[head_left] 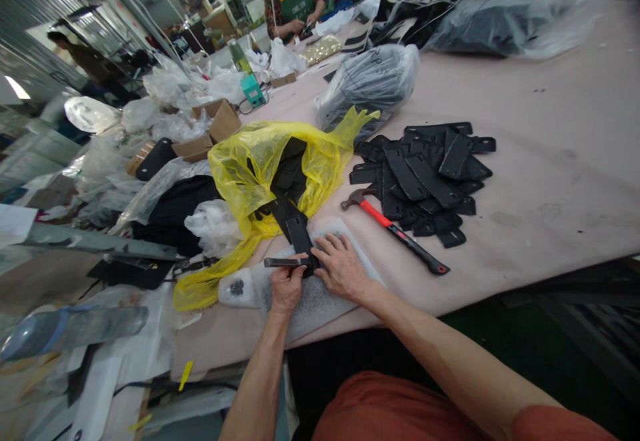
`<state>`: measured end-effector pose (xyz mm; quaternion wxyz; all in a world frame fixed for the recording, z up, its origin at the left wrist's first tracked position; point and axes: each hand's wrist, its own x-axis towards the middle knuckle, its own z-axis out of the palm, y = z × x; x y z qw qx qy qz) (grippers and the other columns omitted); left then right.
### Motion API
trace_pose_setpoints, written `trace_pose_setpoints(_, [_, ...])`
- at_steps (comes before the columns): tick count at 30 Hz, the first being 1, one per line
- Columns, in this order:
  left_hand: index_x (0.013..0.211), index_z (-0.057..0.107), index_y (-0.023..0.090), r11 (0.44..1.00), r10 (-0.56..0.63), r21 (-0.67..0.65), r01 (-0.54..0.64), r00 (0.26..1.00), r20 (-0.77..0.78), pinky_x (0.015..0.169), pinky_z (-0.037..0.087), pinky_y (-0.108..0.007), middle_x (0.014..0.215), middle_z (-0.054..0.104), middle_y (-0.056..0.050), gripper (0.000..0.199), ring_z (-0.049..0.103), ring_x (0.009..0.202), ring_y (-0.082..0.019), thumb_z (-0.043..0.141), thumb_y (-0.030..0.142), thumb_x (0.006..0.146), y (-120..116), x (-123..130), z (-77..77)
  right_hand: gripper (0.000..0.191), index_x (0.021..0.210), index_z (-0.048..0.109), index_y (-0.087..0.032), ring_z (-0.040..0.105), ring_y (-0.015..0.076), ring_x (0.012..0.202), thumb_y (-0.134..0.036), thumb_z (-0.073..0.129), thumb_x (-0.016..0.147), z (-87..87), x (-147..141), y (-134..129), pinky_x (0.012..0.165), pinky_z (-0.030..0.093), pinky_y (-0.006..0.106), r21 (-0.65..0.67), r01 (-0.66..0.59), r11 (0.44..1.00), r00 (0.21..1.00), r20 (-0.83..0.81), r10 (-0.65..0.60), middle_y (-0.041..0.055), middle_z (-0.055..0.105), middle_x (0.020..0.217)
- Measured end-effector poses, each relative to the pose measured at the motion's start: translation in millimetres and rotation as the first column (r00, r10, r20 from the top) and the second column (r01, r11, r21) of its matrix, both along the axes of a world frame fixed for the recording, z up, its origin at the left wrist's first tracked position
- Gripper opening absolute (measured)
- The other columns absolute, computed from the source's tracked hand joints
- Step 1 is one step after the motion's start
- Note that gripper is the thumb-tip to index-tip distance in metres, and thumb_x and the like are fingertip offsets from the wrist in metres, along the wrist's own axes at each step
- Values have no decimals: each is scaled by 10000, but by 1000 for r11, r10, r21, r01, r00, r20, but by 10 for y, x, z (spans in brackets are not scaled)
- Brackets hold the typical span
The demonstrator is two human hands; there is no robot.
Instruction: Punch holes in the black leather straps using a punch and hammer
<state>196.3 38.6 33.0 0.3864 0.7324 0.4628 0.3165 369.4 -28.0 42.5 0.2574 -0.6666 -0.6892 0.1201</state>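
Near the table's front edge, my left hand [286, 289] is closed, pinching a narrow dark strip [280, 262] that points left. Beside it my right hand [344, 266] lies with fingers stretched out, touching the edge of a black flat strap piece [300, 233]. Both hands rest over a pale foam sheet [367, 254]. The strap piece meets other black pieces at the mouth of a yellow plastic bag [235, 168]. How the narrow strip joins the strap piece is hidden by my fingers. A claw hammer [385, 221] with a red and black handle lies to the right.
A heap of black strap pieces [425, 174] lies beyond the hammer. Behind it are filled clear plastic bags [373, 81]. Cardboard boxes [220, 121] and crumpled plastic stand left. A person in a green apron [295, 4] works across the table; another person [85, 61] is farther left.
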Motion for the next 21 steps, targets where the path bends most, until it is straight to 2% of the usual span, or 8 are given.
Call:
trace_pose_setpoints(6, [981,708,198,999,-21,36,22,1000,-19,939,530,-387,1028,734,-64,211,674,995,-215,587,306,845,-8,21,31,498,1287,550,-223,313,326,1329,-328,638,808,-2,-3,-1,1101,186,555,-10,0,1000,1000,2,0,93,464,1425])
trace_pose_setpoints(13, [988,699,204,994,-62,91,66,997,-40,935,535,-387,1022,731,-64,202,672,995,-208,567,287,860,2,12,-31,481,1281,551,-219,315,319,1329,-322,629,818,31,-4,-1,1108,180,541,-16,1,1000,1000,3,-1,91,472,1416])
trace_pose_setpoints(21, [1007,661,199,969,-86,216,122,982,-171,896,541,-333,1007,730,-54,210,679,967,-191,500,185,872,-6,98,-38,464,1275,553,-222,319,322,1330,-313,621,825,7,-25,12,1099,194,547,-25,-13,1000,1000,-16,13,95,479,1408])
